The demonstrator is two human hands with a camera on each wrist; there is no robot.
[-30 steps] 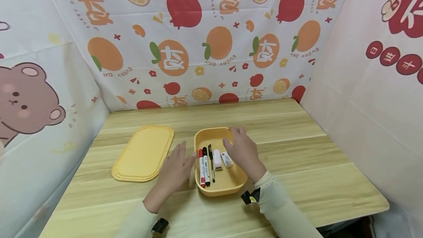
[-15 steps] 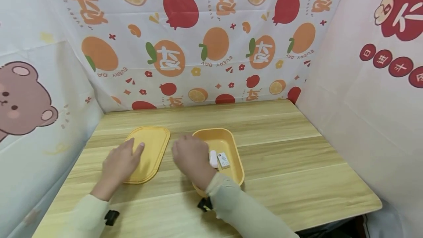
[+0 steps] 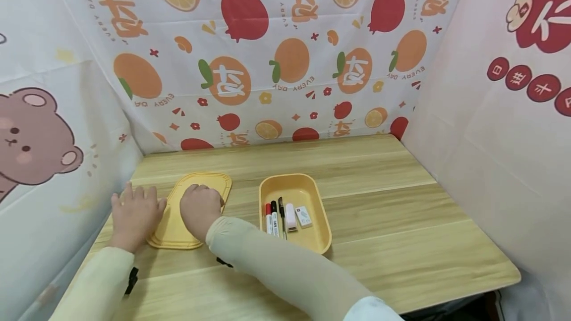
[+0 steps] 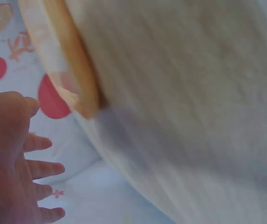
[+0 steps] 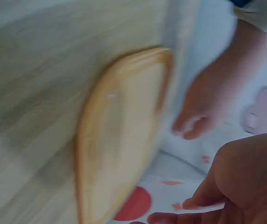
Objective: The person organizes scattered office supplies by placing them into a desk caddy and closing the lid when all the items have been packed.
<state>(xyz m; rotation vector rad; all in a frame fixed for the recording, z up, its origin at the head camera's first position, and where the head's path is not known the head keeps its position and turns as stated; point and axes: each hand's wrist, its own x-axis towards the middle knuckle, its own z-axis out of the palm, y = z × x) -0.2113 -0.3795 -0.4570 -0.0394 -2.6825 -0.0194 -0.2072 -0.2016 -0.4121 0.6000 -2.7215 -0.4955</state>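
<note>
A flat yellow lid (image 3: 176, 229) with rounded corners and a ridged border lies on the left part of the table. My left hand (image 3: 137, 216) is at its left edge, fingers spread, with nothing in its grasp. Over the lid's middle hovers my right hand (image 3: 199, 209), back up and fingers bent loosely downward. In the right wrist view the thumb and fingertips of that hand (image 5: 249, 179) are apart from the lid (image 5: 119, 140), holding nothing. The left wrist view has the left hand's fingers (image 4: 44, 169) extended beside the lid's edge (image 4: 79, 70).
To the right of the lid stands a yellow box (image 3: 322, 212) holding a red-capped marker (image 3: 268, 219), a black-capped marker (image 3: 274, 219), a black pen (image 3: 282, 209), a pale pink stapler-like item (image 3: 290, 217) and a white eraser (image 3: 304, 216). My right forearm crosses the box's near end.
Both hands have moved left, away from the box: the left hand to the lid's left edge, the right hand across the box to above the lid. Lid and box stay put.
</note>
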